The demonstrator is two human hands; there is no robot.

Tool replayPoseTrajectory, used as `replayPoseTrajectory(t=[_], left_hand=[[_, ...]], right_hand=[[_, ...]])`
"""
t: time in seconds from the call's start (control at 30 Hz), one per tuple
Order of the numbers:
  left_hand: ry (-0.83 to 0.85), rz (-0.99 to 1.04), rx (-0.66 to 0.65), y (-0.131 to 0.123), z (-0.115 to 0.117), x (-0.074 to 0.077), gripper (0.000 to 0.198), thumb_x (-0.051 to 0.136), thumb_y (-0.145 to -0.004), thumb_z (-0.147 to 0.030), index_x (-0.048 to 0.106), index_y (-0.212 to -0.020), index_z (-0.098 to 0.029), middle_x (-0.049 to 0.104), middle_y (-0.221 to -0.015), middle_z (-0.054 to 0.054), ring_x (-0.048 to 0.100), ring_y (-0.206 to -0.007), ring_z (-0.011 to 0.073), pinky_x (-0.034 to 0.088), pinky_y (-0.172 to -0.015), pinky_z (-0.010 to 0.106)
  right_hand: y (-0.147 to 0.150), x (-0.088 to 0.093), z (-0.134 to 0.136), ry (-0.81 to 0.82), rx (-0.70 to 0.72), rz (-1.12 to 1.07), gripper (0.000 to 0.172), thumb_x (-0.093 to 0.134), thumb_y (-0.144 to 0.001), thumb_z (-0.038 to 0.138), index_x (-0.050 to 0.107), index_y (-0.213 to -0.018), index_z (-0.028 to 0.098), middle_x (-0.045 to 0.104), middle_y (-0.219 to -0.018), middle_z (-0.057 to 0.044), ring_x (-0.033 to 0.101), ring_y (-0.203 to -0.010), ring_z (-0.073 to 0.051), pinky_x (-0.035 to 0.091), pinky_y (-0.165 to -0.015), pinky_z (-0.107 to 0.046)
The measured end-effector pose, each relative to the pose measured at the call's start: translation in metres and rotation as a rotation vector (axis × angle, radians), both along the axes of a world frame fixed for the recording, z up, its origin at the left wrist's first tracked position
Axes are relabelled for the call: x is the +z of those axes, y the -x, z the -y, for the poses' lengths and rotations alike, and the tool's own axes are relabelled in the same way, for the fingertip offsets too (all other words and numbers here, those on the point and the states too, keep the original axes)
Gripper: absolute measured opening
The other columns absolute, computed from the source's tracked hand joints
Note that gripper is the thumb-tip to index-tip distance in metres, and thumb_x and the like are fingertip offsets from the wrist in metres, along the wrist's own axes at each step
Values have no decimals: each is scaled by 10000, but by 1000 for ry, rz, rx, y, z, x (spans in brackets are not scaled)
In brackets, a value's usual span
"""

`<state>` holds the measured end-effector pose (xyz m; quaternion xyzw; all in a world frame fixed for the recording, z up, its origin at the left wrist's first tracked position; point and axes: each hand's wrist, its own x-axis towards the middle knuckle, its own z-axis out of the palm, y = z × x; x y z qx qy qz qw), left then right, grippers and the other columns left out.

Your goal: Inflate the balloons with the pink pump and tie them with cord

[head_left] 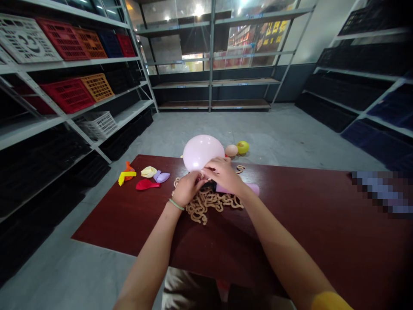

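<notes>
Pale pink round latex balloon (203, 151) is sitting inflated over the dark red wooden tabletop (112, 219), while the person's left hand (188, 188) and right hand (223, 174) are pinching closed around its hidden neck, above tangled tan knotted cord (206, 206)

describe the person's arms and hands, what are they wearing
Both forearms and hands are bare, with no gloves. The left hand has a thin pale green band around its wrist. The right hand has no band, and the right arm ends at a yellow sleeve at the bottom edge of the view.
</notes>
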<state>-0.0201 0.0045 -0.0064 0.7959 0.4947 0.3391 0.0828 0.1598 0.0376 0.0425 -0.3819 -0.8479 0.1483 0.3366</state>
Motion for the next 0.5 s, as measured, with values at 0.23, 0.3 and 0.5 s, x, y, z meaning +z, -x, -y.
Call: replayPoseTrajectory(t=[0.23, 0.3, 0.5], left_hand=[[-60, 20, 79, 3, -4, -11, 219, 500, -958, -291, 649, -848, -174, 684, -795, 69, 624, -728, 179, 426, -665, 273], [-52, 67, 68, 2, -4, -11, 236, 486, -963, -283, 656, -840, -175, 689, -796, 66, 627, -733, 176, 426, -672, 271], [118, 378, 85, -3, 0, -5, 345, 447, -973, -351, 700, -811, -181, 707, -758, 41, 644, -721, 168, 442, -682, 265]], right_hand=[[2, 2, 6, -23, 66, 44, 291, 493, -987, 342, 645, -774, 215, 673, -810, -15, 567, -893, -179, 297, -878, -409], [0, 2, 4, -9, 56, 45, 308, 470, -995, 310, 624, -748, 207, 671, -811, -20, 563, -898, -184, 306, -889, -412], [-10, 1, -4, -68, 77, 23, 104, 543, -946, 229, 630, -889, 229, 683, -900, -11, 544, -929, -198, 343, -882, -393]])
